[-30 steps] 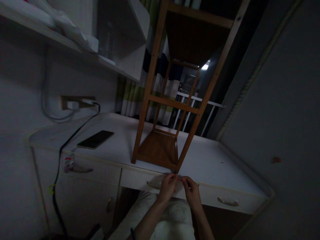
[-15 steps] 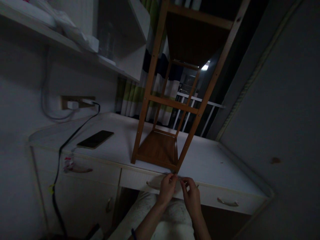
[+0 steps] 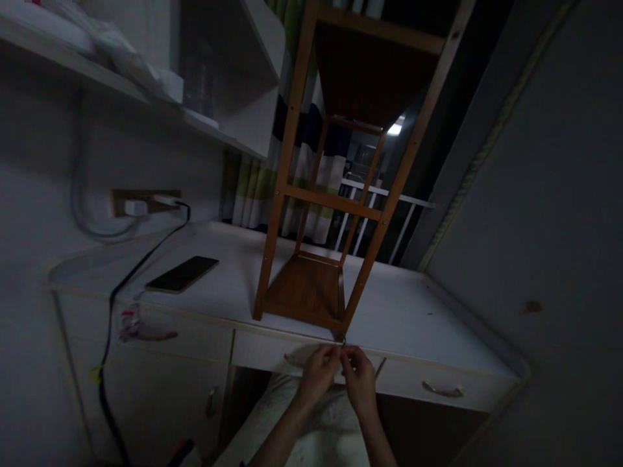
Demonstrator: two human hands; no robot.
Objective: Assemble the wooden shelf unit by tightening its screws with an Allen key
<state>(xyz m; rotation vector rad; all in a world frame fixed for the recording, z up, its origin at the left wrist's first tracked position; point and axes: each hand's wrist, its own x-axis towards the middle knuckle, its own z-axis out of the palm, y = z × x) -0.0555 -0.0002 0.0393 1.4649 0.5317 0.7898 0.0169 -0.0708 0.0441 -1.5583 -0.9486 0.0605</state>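
Observation:
My left hand (image 3: 317, 372) and my right hand (image 3: 359, 377) meet fingertip to fingertip at the desk's front edge, both closed in a pinch. A thin dark curved piece (image 3: 344, 339) shows just above the fingertips, by the foot of the wooden rack's near right leg. It is too small and dim to name, and what lies between the fingers is hidden. The brown wooden rack (image 3: 335, 202), with its board shelves, stands on the white desk (image 3: 394, 311) right in front of my hands.
A phone (image 3: 182, 274) lies on the desk at the left. A black cable (image 3: 141, 263) runs from the wall socket (image 3: 146, 202) down past the drawers. White shelving (image 3: 243, 97) juts out at upper left. Behind the rack hangs a striped curtain (image 3: 253, 194).
My right hand has moved left, closing the gap to my left hand, and both sit slightly lower. The thin dark curved piece now shows above the fingertips. The view has shifted a little.

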